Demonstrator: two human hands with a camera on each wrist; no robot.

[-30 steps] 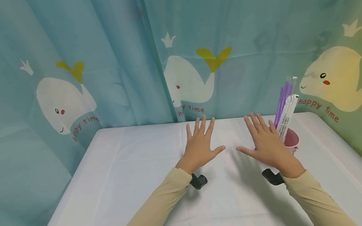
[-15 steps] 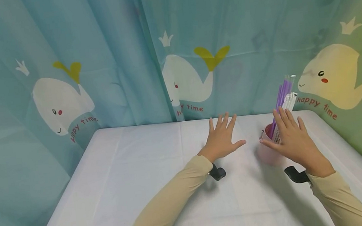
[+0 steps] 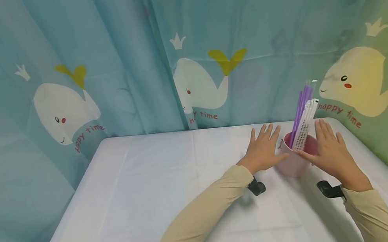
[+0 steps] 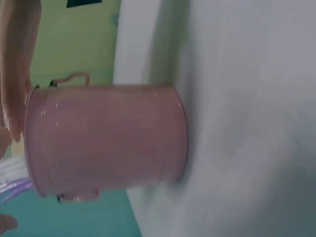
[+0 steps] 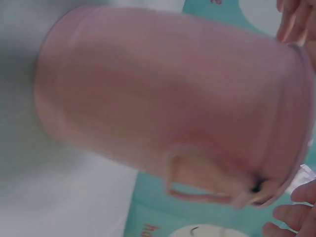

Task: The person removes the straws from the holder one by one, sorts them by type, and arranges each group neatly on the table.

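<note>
Ok so your pink bucket (image 3: 291, 168) is standing upright on the white worktop (image 3: 146, 205), out around 2 o'clock if 12 is the far edge. You've got a hand on either side of it. Your left hand (image 3: 262, 151) is at the bucket's 9 o'clock, fingers straight and fanned, thumb out towards the pink wall. Your right hand (image 3: 332, 153) is over at roughly 3 o'clock, also flat-fingered, thumb pointing back across the rim. Neither grip is curled round anything. Honestly can't tell if your skin is actually touching the bucket, fingertips look super close to the rim in both wrist views.

Inside the bucket you've got some purple straws (image 3: 300, 106) and white wrapped sticks (image 3: 305, 129) with dark print, all poking well above the rim and leaning towards 1 o'clock. Your right wrist view is kinda blurry but shows a handle (image 5: 202, 197) looped against the side.

You're in beige sleeves (image 3: 197, 215), with a black wrist mount (image 3: 256, 186) under your left cuff and a matching one at your right. Up at 12 there's a teal curtain (image 3: 118, 46) with whales and "happy time" on it.
</note>
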